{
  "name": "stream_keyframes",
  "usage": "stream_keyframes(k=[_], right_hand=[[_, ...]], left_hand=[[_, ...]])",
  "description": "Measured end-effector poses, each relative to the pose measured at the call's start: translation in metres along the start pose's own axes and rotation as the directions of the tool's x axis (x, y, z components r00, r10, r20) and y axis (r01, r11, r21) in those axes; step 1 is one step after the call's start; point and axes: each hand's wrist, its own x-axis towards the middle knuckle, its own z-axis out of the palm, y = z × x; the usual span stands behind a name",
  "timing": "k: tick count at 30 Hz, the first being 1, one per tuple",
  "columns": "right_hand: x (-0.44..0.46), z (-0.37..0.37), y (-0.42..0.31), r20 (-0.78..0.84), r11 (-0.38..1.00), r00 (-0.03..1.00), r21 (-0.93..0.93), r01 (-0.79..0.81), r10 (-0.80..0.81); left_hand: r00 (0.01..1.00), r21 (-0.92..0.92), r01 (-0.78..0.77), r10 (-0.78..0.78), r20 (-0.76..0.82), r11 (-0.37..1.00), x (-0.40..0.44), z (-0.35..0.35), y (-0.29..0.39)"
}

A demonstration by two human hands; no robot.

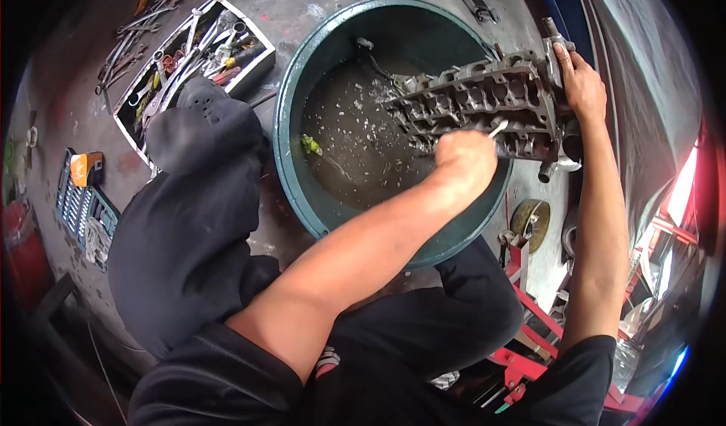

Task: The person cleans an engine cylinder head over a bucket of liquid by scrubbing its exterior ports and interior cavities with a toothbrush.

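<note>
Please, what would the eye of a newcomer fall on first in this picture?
Probably the big green tub of murky water in the middle, with a long metal engine part slanting over its right side. The right hand grips that part's outer end; the left hand holds a pale stick near its lower edge. An open toolbox stands at upper left.

A left forearm (382,233) angles across the body, left hand (465,158) clenched; the right arm (602,222) extends forward, right hand (583,84) gripping.
</note>
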Motion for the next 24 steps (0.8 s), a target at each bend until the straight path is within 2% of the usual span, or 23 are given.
stream_keyframes(k=[3,4,6,7,9,11,13,14,15,16,19,21,23,24], right_hand=[[-0.002,-0.005,-0.002,0.045,1.0,0.999,-0.027,-0.014,0.015],[-0.001,-0.003,0.0,0.05,0.999,0.999,-0.033,0.002,-0.001],[-0.005,-0.002,-0.004,0.002,0.999,1.0,-0.035,-0.005,0.005],[0.0,-0.005,-0.007,-0.006,0.999,1.0,-0.033,-0.012,0.012],[-0.004,-0.005,-0.004,0.033,0.999,0.999,-0.031,0.01,-0.009],[0.003,0.0,0.0,0.015,1.0,1.0,-0.016,0.012,-0.012],[0.004,0.001,0.003,0.032,0.999,0.999,-0.01,0.044,-0.043],[0.003,0.0,0.002,0.041,0.999,0.998,-0.001,0.042,-0.042],[-0.002,0.002,0.006,0.046,1.0,0.999,-0.002,0.025,-0.025],[0.0,0.001,0.004,0.047,1.0,0.999,-0.011,0.026,-0.025],[0.004,0.003,0.003,0.051,0.999,0.999,-0.034,0.002,0.0],[0.005,0.006,0.006,0.007,0.999,0.999,-0.023,0.037,-0.037],[0.006,0.007,0.009,-0.006,0.997,0.998,-0.029,0.067,-0.067],[0.005,0.007,0.009,0.006,0.998,0.998,-0.023,0.064,-0.064]], left_hand=[[1.0,-0.187,0.005,-0.008,-0.012,0.982,0.016,-0.005,-0.007],[0.998,-0.287,0.046,-0.034,0.047,0.957,0.019,0.005,-0.018],[0.998,-0.271,-0.024,0.008,-0.061,0.962,0.023,0.044,-0.032],[0.991,-0.373,0.07,-0.107,-0.079,0.925,0.005,0.038,-0.022],[0.96,-0.316,-0.089,-0.003,-0.281,0.944,0.01,0.053,-0.017],[0.843,-0.195,-0.266,0.129,-0.523,0.944,0.012,0.056,-0.02],[0.835,-0.181,-0.25,0.117,-0.537,0.951,0.031,0.07,-0.036],[0.879,-0.22,-0.173,0.05,-0.474,0.96,0.042,0.077,-0.049],[0.948,-0.208,-0.014,-0.053,-0.314,0.978,0.039,0.079,-0.08],[0.94,-0.215,-0.02,-0.054,-0.337,0.976,0.034,0.096,-0.098],[0.941,-0.329,0.155,-0.241,-0.238,0.932,0.004,0.099,-0.083],[0.934,-0.349,0.175,-0.267,-0.236,0.921,0.003,0.09,-0.067],[0.943,-0.277,0.042,-0.13,-0.308,0.96,0.022,0.086,-0.06],[0.973,-0.294,0.041,-0.105,-0.205,0.955,0.034,0.079,-0.056]])
